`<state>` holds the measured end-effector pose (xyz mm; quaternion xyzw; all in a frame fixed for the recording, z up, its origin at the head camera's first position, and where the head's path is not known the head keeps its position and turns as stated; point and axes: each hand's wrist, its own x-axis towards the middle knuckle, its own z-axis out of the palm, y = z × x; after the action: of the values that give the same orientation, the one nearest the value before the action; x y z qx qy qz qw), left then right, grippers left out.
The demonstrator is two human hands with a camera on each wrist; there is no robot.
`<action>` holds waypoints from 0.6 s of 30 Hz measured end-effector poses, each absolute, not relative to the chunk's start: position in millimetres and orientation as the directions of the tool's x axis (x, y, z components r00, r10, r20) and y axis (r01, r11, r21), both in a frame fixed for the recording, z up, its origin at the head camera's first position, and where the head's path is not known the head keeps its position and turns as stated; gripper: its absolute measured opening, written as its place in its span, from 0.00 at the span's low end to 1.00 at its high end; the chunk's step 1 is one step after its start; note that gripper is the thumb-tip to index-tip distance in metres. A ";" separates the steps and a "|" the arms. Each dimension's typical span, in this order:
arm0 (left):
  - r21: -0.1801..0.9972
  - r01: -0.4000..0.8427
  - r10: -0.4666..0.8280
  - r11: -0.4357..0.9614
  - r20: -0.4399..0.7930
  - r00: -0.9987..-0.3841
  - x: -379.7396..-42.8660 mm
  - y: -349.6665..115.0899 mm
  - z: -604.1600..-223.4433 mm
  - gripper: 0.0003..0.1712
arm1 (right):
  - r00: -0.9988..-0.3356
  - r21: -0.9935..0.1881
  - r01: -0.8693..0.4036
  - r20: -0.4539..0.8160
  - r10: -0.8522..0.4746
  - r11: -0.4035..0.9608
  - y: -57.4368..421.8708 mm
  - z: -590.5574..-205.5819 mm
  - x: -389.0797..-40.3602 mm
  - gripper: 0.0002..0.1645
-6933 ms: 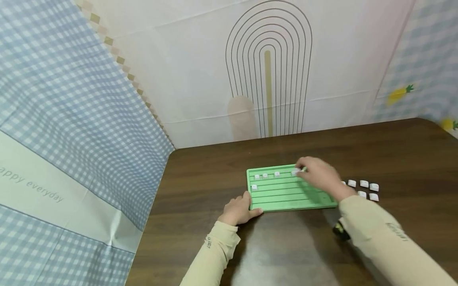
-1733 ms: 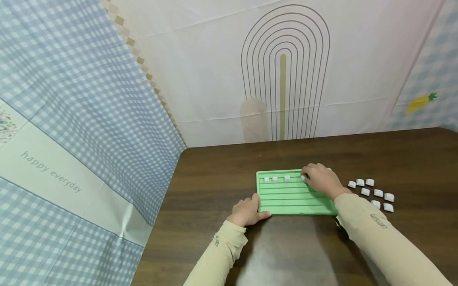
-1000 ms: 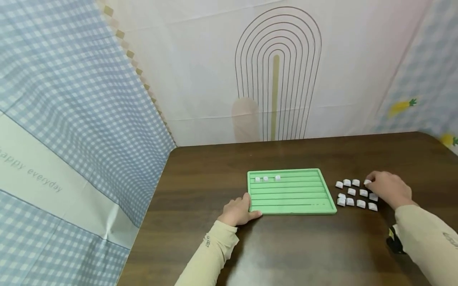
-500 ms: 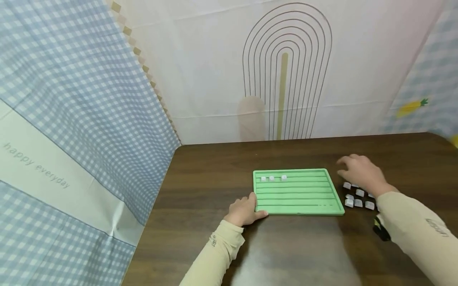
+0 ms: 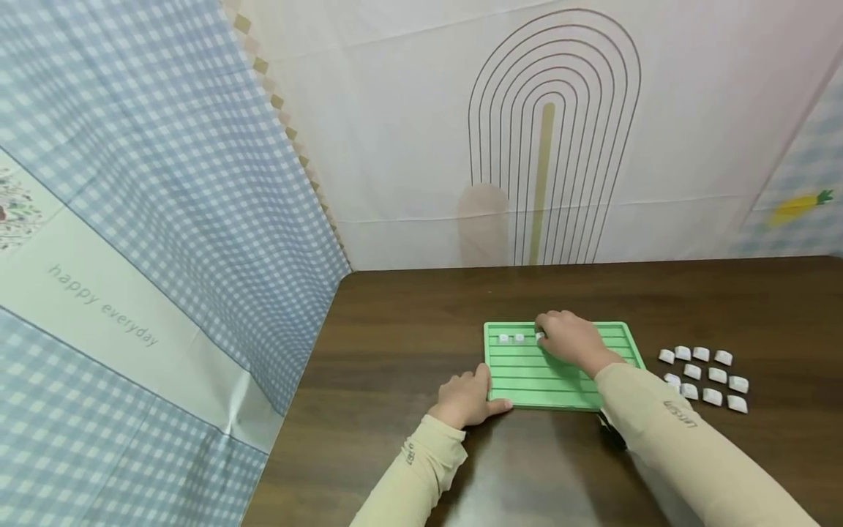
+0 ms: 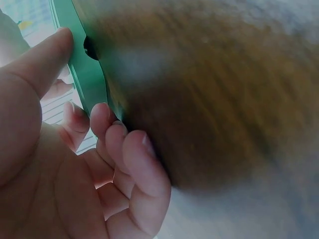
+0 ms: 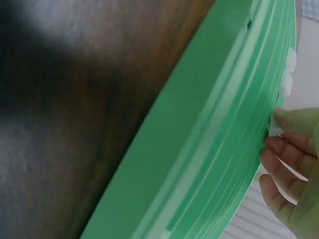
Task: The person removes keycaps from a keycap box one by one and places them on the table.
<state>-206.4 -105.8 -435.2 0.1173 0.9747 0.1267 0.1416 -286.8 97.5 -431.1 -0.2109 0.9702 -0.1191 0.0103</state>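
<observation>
A green ridged tray (image 5: 540, 380) lies on the table, with small white keycaps (image 5: 519, 338) in its top row. My left hand (image 5: 464, 399) grips the tray's front left corner, thumb along the front edge and fingers at the left side. In the left wrist view, the thumb (image 6: 55, 55) presses the tray's green wall (image 6: 82, 69). My right hand (image 5: 571, 340) reaches over the tray's top row and pinches a white keycap (image 5: 540, 336) to the right of the other two. The right wrist view shows this keycap (image 7: 274, 128) between thumb and index finger, at the ridge.
Several loose white keycaps (image 5: 716, 375) lie in rough rows on the brown wooden table (image 5: 395, 337), right of the tray. Behind the table hangs a pale patterned cloth (image 5: 408, 146), and a blue checked cloth (image 5: 197, 183) hangs at the left.
My right hand has gone from the loose keycaps back to the tray and taken hold of the third keycap. Earlier keycaps in the second row and farther along the top row are off the tray.
</observation>
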 end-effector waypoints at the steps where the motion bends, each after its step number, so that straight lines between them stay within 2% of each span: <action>1: 0.281 0.195 0.265 0.940 -0.240 -0.934 -206.3 -105.0 -434.7 0.25 | -0.913 -0.232 -0.403 0.041 -0.406 0.885 96.3 -431.9 -286.4 0.12; 12: 0.281 0.208 0.271 0.937 -0.210 -0.939 -206.3 -103.3 -436.4 0.25 | -0.902 -0.221 -0.430 0.155 -0.404 0.875 103.9 -437.9 -283.9 0.10; 18: 0.314 0.200 0.277 0.928 -0.222 -0.935 -207.0 -104.5 -437.6 0.25 | -0.917 -0.267 -0.376 0.243 -0.315 0.888 158.3 -410.9 -281.5 0.12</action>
<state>-207.0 -104.5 -437.6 0.1226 0.9729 0.1445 0.1326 -281.5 158.3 -410.9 -0.1787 0.9667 -0.1559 -0.0968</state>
